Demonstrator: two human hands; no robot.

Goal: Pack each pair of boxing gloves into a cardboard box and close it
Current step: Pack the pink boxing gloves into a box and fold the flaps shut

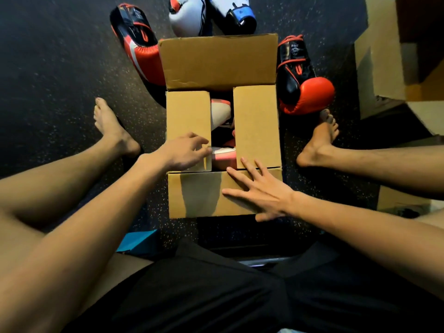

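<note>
A cardboard box [257,126] stands on the floor between my legs. Its two side flaps are folded inward, the far flap stands up and the near flap hangs toward me. Through the gap between the side flaps I see a pink and white pair of gloves [222,131] inside. My left hand [183,151] rests on the near end of the left side flap, fingers apart. My right hand [258,188] lies flat and spread on the near flap. A red and black glove [137,44] lies left of the box, its mate [300,78] lies to the right.
A white and blue pair of gloves [209,13] lies beyond the box. More cardboard boxes [389,51] stand at the right. My bare feet [113,128] flank the box on the dark speckled floor. A blue object [138,241] lies near my left thigh.
</note>
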